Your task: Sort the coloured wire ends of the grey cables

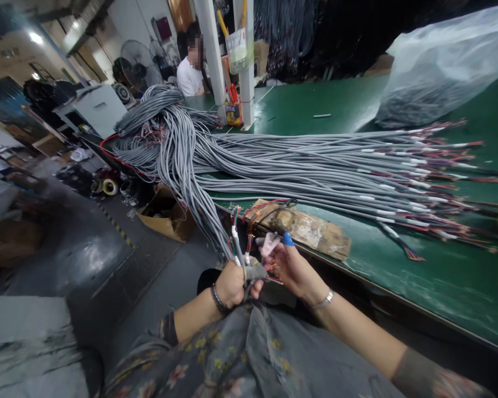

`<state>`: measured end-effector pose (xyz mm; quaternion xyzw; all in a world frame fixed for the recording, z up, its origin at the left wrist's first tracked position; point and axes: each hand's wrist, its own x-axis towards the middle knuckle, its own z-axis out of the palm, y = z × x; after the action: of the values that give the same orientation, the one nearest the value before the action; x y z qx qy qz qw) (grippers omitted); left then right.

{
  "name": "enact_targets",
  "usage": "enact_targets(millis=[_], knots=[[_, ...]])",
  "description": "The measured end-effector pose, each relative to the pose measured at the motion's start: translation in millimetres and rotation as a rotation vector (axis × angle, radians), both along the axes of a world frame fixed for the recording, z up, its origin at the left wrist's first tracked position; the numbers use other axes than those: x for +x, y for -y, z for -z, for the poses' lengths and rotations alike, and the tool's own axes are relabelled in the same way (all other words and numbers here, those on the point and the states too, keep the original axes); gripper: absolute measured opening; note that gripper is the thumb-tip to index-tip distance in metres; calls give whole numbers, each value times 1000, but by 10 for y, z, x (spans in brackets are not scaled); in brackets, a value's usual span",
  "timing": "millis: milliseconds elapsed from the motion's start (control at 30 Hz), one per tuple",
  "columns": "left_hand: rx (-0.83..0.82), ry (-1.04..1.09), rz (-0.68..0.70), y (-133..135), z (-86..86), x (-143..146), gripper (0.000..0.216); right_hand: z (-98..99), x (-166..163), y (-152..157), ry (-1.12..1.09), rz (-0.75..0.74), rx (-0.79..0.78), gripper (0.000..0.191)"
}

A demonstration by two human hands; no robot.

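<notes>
My left hand [233,283] is closed round several grey cables [238,249], whose stripped ends with white sleeves and coloured wires stick up above the fist. A grey wrap covers one of its fingers. Close on the right, my right hand [295,270] has its fingers curled about thin reddish wires [270,266]; the exact grip is partly hidden. One of its fingertips wears a blue cover [288,239], another a pale wrap [269,243]. The held cables run up to a big heap of grey cable [178,138] on the table.
Long rows of grey cables [299,160] lie across the green table [398,282], ends to the right. A worn wooden board [315,232] sits at the table edge. Behind are a plastic bag [444,72], a white post [211,55] and a seated person [190,74]. A cardboard box [166,218] stands below.
</notes>
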<state>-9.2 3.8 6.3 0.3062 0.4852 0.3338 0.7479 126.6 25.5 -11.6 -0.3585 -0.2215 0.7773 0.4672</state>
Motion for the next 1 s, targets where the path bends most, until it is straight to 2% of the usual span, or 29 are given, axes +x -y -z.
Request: enact_targets(millis=[100,267,433,733,1000], knots=[[59,-43,-22,70,-27,5,38,-6,24,24,3,-22,23,45],[100,-54,-93,80,-59,25,39,39,19,30,52,77,61,34],[84,-38,-96,37,-72,46,37,20,1,39,65,91,59,36],[39,-16,-96,-3,-28,63,36,22,-32,-20,-4,25,27,51],[36,-36,-105,-2,-31,80,40,113,-44,-19,-105,33,71,42]])
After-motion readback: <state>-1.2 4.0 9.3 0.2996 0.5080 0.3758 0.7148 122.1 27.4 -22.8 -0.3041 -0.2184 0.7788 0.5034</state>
